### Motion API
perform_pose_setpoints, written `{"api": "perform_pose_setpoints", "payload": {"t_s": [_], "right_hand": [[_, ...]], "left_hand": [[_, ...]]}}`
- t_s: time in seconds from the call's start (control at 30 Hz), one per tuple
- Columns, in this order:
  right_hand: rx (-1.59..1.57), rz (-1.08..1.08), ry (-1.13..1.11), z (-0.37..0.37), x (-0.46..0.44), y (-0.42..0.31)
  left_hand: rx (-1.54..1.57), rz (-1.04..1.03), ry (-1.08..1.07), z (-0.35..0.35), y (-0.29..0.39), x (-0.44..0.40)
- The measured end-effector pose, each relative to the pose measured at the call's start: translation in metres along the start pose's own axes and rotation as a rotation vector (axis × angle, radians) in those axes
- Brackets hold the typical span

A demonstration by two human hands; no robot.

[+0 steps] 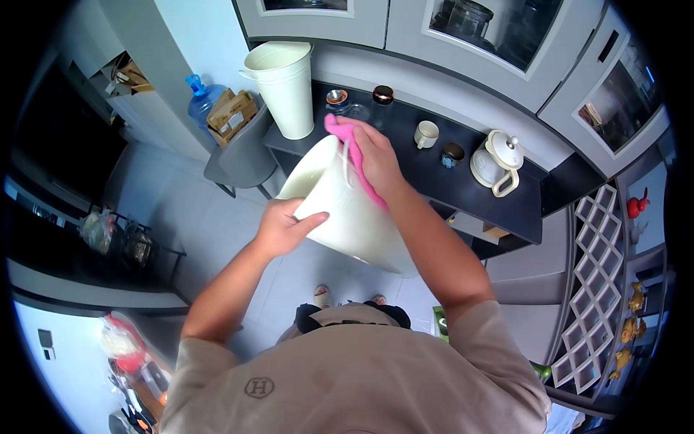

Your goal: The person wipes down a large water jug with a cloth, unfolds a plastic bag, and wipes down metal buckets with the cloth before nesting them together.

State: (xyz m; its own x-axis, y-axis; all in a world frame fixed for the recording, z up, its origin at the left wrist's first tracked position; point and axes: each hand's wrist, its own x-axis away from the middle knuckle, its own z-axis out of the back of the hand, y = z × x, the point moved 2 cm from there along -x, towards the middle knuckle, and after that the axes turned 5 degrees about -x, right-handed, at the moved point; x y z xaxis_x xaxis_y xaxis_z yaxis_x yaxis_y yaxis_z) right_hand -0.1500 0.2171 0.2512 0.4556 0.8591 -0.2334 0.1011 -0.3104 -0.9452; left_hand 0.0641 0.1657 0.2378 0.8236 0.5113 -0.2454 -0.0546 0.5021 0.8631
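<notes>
A white bucket point(354, 217) is held tilted in front of my body, its mouth toward the upper left. My left hand point(285, 228) grips its rim, the thumb on the outer wall and the fingers inside, partly hidden. With my right hand point(372, 155) I press a pink cloth point(358, 155) against the outside of the bucket near the rim and its side handle. A second tall white bucket point(284, 94) stands upright on the dark counter point(463, 181), beyond my hands.
On the counter are jars point(382, 101), a white mug point(426, 134), a dark cup point(452, 155) and a white kettle point(499, 160). Cabinets point(325, 25) overhang it. A grey chair point(246, 155) with cardboard boxes point(231, 116) and a blue water bottle point(204, 98) stand to the left.
</notes>
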Motion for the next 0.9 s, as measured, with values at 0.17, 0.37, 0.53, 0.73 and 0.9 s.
{"api": "perform_pose_setpoints", "payload": {"t_s": [0.17, 0.37, 0.53, 0.73, 0.9], "right_hand": [[-0.056, -0.067, -0.287, 0.003, -0.032, -0.021], [0.334, -0.192, -0.241, 0.023, -0.075, 0.020], [0.781, 0.118, -0.329, -0.020, -0.034, -0.014], [1.238, 0.658, -0.398, -0.064, -0.022, -0.016], [0.606, 0.575, 0.034, -0.070, -0.019, -0.025]], "left_hand": [[0.061, 0.003, 0.022, 0.014, 0.003, 0.002], [0.208, -0.012, 0.001, 0.013, -0.007, 0.001], [0.104, 0.132, -0.193, 0.022, -0.006, -0.012], [-0.035, 0.213, -0.106, 0.007, 0.006, -0.026], [-0.123, 0.149, 0.256, -0.004, 0.011, -0.026]]}}
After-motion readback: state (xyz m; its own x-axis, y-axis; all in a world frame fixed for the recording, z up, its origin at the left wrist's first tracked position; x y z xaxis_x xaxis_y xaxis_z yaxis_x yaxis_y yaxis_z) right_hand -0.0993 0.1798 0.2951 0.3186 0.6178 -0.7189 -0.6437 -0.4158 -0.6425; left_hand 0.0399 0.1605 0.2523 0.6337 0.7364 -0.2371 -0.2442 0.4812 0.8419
